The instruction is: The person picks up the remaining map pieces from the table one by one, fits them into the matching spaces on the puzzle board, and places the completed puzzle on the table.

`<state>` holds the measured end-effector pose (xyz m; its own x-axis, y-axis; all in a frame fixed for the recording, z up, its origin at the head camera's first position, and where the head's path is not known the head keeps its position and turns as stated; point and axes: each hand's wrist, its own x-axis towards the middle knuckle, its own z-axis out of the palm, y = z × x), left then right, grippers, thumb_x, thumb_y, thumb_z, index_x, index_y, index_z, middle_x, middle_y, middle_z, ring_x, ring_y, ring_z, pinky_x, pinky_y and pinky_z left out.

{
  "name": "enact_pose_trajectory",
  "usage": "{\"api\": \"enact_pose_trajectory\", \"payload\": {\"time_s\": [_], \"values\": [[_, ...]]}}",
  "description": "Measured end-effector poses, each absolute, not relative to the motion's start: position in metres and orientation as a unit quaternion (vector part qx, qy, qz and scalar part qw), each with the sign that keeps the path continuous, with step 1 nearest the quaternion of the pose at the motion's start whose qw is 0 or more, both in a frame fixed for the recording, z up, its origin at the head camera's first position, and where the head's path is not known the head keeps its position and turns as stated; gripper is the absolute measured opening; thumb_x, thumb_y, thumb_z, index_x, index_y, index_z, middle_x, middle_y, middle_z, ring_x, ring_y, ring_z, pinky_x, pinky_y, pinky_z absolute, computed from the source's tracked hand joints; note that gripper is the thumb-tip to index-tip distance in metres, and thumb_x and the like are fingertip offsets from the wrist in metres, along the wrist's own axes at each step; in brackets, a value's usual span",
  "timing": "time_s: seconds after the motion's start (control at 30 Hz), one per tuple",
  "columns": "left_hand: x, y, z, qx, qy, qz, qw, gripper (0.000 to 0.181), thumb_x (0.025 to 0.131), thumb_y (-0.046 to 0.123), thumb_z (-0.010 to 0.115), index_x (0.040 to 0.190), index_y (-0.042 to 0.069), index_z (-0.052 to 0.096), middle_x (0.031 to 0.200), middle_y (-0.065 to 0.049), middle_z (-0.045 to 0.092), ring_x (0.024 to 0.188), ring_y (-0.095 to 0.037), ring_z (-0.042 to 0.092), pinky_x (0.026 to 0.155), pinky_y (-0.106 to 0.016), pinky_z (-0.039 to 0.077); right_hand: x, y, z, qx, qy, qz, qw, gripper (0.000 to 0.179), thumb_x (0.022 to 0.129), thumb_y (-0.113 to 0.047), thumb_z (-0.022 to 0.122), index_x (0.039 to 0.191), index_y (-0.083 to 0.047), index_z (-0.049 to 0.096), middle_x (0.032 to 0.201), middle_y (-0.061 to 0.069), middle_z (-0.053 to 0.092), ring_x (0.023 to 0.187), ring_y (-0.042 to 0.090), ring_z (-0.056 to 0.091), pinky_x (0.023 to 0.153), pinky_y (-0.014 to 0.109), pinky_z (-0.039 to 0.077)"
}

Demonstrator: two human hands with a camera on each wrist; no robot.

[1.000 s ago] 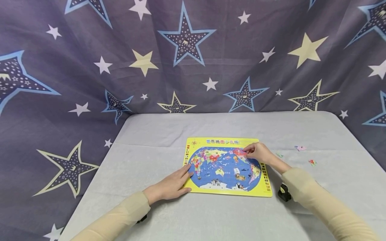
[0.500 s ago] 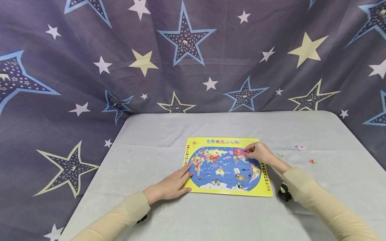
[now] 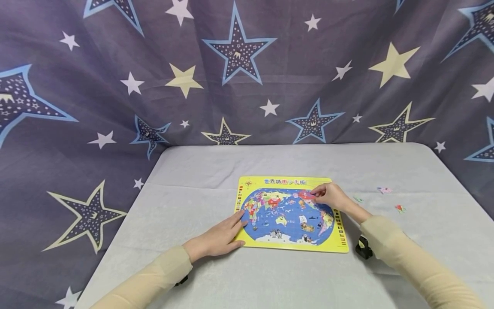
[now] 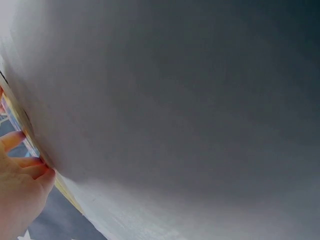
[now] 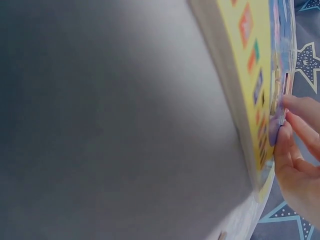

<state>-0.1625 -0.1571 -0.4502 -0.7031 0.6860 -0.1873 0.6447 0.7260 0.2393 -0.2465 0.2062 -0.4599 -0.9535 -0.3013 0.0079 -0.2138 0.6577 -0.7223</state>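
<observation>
A yellow-bordered world map puzzle board (image 3: 247, 241) lies on the table with a blue oval map in its middle. My left hand (image 3: 220, 236) rests with its fingertips over the board's left edge, thumb spread near the lower left corner. In the left wrist view the left hand (image 4: 22, 190) touches the board's rim. At the map's upper right, my right hand (image 3: 332, 195) pinches a red puzzle piece (image 3: 306, 195) between thumb and fingers. The right wrist view has the right hand (image 5: 300, 155) at the far side of the board (image 5: 250, 85), its fingertips close together on the thin piece.
Right of the board lie a pink and blue piece (image 3: 384, 189), a red and green piece (image 3: 400, 208) and a small green piece (image 3: 358, 198). A pale grey cloth (image 3: 200, 171) covers the table. Behind it hangs a star-patterned curtain (image 3: 247, 107).
The red piece under my right fingers tilts and shifts slightly, and now looks flatter against the map than half a second ago. The left hand and the board stay in place.
</observation>
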Motion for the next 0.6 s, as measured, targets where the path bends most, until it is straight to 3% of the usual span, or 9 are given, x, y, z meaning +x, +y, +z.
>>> {"api": "enact_pose_trajectory", "payload": {"time_s": [0.6], "values": [[-0.1625,-0.1570,-0.4502,0.360,0.920,0.079,0.136,0.060,0.092,0.043,0.039,0.138,0.006,0.029,0.147,-0.014,0.007,0.134,-0.023,0.009,0.108,-0.036,0.019,-0.2452,0.2073,-0.4608,-0.139,0.910,-0.389,0.045,0.020,0.076,-0.002,0.064,0.094,0.007,0.065,0.073,0.006,0.058,0.064,0.014,0.049,0.055,0.023,0.043]]}}
